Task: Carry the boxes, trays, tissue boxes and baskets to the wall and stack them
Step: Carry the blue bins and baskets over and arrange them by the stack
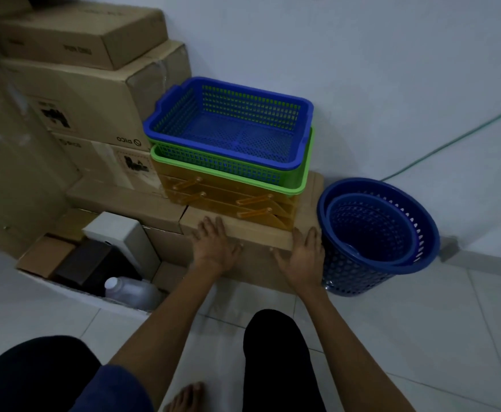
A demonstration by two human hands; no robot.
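A brown cardboard box (261, 236) sits on the floor against the white wall. On it stands an orange fold-out plastic box (228, 200), then a green tray (299, 176) with a blue tray (228, 129) nested inside. My left hand (213, 242) lies flat on the cardboard box's front top edge, fingers spread. My right hand (302, 254) presses its front right corner the same way. Neither hand grips anything. To the right stand two nested round blue baskets (377, 233).
Tall stacked cardboard boxes (94, 93) fill the left side. An open carton (73, 289) at the lower left holds a white box, dark items and a plastic bottle (130, 291). A green cable (451, 141) runs along the wall. My knees and a bare foot are on the white tiles.
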